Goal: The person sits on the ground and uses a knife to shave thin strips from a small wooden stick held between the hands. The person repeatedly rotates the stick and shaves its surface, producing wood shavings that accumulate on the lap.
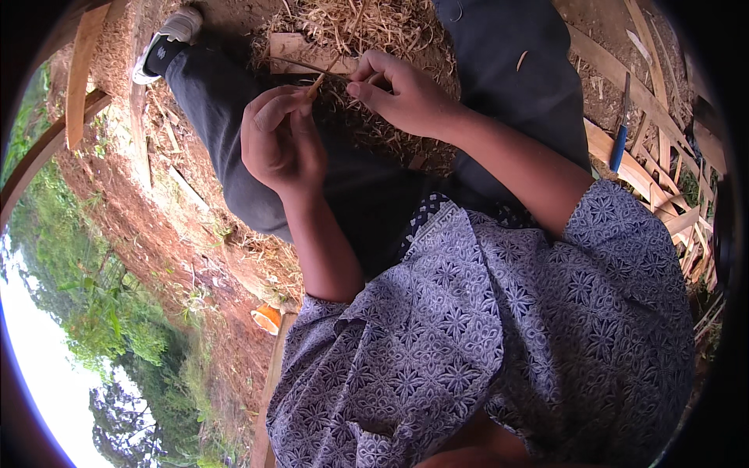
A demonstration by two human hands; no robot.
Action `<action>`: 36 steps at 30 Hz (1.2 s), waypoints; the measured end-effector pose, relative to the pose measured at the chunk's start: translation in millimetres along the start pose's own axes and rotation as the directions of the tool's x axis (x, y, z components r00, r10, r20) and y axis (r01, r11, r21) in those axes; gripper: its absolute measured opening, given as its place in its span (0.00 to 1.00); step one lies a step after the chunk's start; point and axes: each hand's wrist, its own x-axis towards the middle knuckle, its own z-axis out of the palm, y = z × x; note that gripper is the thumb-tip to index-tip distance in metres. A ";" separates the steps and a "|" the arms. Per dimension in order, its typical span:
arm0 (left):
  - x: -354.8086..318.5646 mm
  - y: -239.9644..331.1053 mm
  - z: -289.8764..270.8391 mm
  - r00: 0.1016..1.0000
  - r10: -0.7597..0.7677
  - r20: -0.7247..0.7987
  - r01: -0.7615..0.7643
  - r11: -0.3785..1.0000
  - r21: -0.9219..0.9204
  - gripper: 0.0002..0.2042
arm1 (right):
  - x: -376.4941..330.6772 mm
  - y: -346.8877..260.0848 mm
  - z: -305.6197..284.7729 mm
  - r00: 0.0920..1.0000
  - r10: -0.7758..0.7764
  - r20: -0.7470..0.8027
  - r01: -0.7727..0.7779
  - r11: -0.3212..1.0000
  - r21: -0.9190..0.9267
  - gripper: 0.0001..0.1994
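Note:
My left hand [282, 139] is raised over my lap, with thumb and fingertips pinched on a small, thin sliver of wood [317, 83]. To the right of it, my right hand [407, 95] is closed on a slim dark rod [306, 65], which sticks out to the left past the sliver. The rod and the sliver cross or nearly cross; whether they touch I cannot tell. Part of the rod is hidden inside my right fingers, and its exact kind does not show. Behind the rod lies a pale wooden block [290, 44].
Curly wood shavings [335, 22] cover the ground between my legs. A blue-handled knife [619, 148] lies on wood strips [651, 183] at the right. Curved planks [82, 78] stand at the left, and an orange object [266, 318] rests on the soil.

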 end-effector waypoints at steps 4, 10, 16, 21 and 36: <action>-1.9 -2.1 0.9 1.000 0.014 -0.021 -0.014 1.000 0.005 0.03 | -11.3 -18.6 7.0 0.983 -0.171 -0.074 0.168 0.985 -0.042 0.10; 1.5 -0.9 7.9 0.994 -0.036 -0.103 0.025 0.994 -0.102 0.06 | -1.7 7.6 4.2 0.993 0.099 -0.070 -0.104 0.992 -0.070 0.09; 3.1 3.7 6.4 0.995 -0.037 -0.091 0.027 0.994 -0.104 0.05 | 6.5 16.3 -0.7 0.990 0.136 -0.032 -0.139 0.976 -0.166 0.10; 1.3 1.4 7.7 0.993 -0.014 -0.118 0.003 0.996 -0.089 0.05 | -5.6 9.4 7.5 0.998 -0.050 -0.037 0.049 0.999 -0.020 0.11; 2.2 -2.3 7.2 0.989 -0.021 -0.145 0.004 0.993 -0.117 0.05 | 2.7 18.5 1.3 0.954 0.300 0.017 -0.300 0.954 -0.002 0.14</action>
